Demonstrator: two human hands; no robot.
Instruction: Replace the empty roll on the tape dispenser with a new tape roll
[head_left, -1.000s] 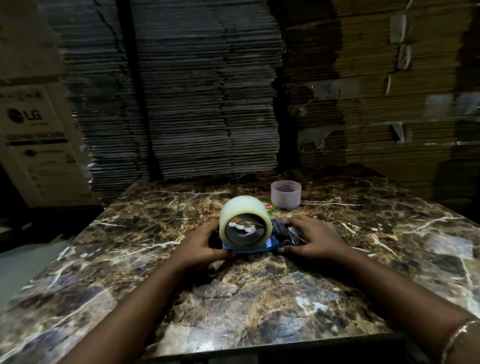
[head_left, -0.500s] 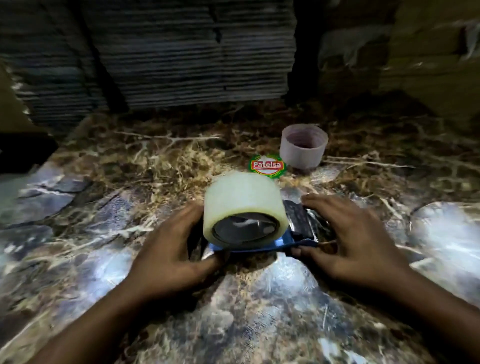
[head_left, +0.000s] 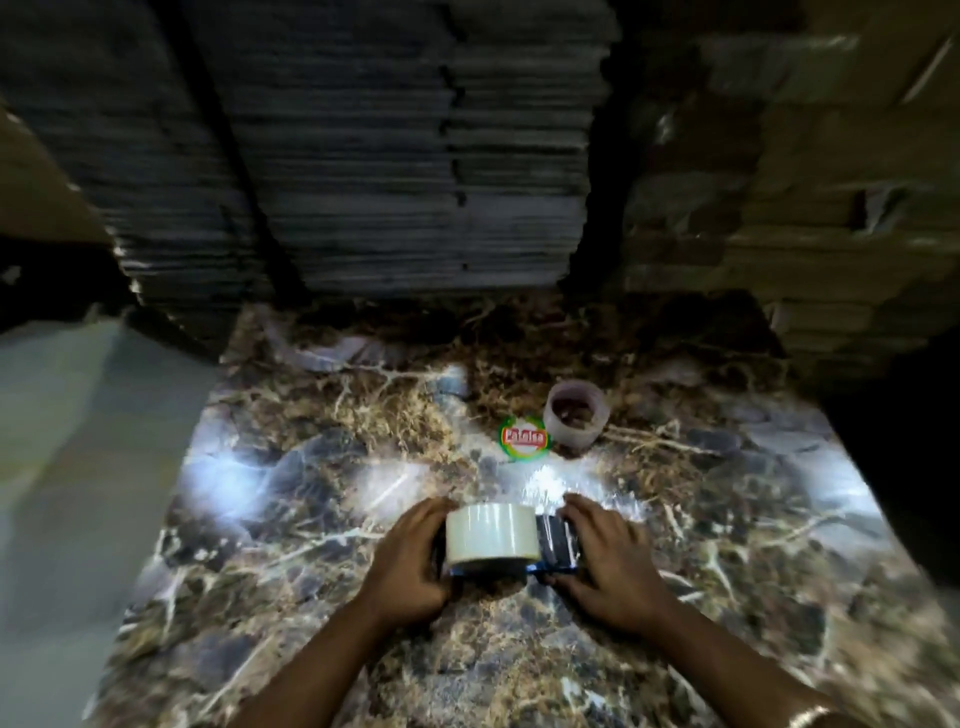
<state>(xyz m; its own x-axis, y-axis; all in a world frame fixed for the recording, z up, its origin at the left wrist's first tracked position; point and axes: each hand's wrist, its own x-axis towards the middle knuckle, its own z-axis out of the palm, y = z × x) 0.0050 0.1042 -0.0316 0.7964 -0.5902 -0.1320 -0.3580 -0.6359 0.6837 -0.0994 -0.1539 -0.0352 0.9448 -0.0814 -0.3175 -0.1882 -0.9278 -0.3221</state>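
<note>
**Seating a new roll on the dispenser**

While the left hand (head_left: 410, 564) grasps the roll (head_left: 491, 535) and the right hand (head_left: 605, 564) grips the dispenser (head_left: 556, 543) at lower centre, pressing squarely should seat it. One new roll, one dispenser, one empty core (head_left: 575, 413) and one sticker (head_left: 523, 439) sit above, on the table (head_left: 311, 493).

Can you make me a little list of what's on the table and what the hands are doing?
table: marble top
new tape roll: pale, on the dispenser, between both hands
tape dispenser: blue and black, lying on the table
left hand: holding the roll's left side
right hand: holding the dispenser's right end
empty roll: standing apart, farther back
round sticker: green and red, beside the empty roll
behind the table: stacks of flat cardboard
</note>
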